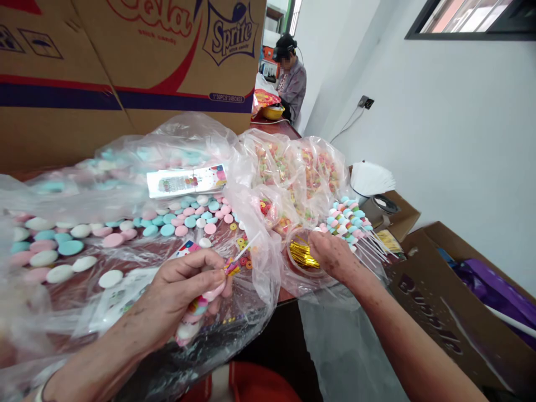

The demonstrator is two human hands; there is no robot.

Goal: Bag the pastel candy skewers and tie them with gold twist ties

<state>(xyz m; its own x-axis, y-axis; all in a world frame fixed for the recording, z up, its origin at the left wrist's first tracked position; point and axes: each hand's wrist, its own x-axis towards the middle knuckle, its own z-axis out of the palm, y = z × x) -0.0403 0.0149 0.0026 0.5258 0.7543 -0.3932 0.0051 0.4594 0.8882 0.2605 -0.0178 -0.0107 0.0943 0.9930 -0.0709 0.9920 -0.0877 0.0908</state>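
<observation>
My left hand point(184, 287) is closed around a wrapped candy skewer point(188, 330) of pink, white and colored pieces. Thumb and fingers pinch the gathered neck of its wrapper, and the white stick point(249, 249) pokes out up and to the right. My right hand point(334, 255) reaches over the right side of a round clear tub point(298, 270) of gold twist ties point(302, 254). Its fingers are curled together at the ties; whatever sits between the fingertips is hidden. Just beyond it, several finished-looking candy skewers point(349, 223) lie in a stack, sticks toward me.
Loose pink, white and blue candies point(167, 229) cover a plastic sheet on the left. A bundle of printed wrappers point(186, 181) lies on the bag behind. Bags of ring candies point(272, 162), a large carton point(125, 61) and an open box point(439, 312) surround the table; a person point(293, 81) sits beyond.
</observation>
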